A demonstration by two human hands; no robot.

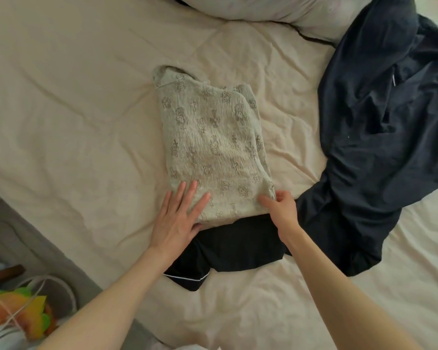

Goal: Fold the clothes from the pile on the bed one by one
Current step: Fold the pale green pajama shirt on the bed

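Note:
A pale green patterned garment [213, 137] lies folded in a long rectangle in the middle of the bed. Its near end rests on a black garment with white piping [228, 248]. My left hand [177, 218] lies flat, fingers spread, on the near left corner of the patterned garment. At the near right corner my right hand [281, 208] pinches the fabric's edge between thumb and fingers. A rumpled dark navy garment [379, 137] lies spread out to the right, touching the black one.
The cream bedsheet [74, 122] is wrinkled all over. Pillows [276, 11] sit at the far edge. Off the bed's left edge, at the lower left, stand a white round object and a colourful orange and green item [18, 306].

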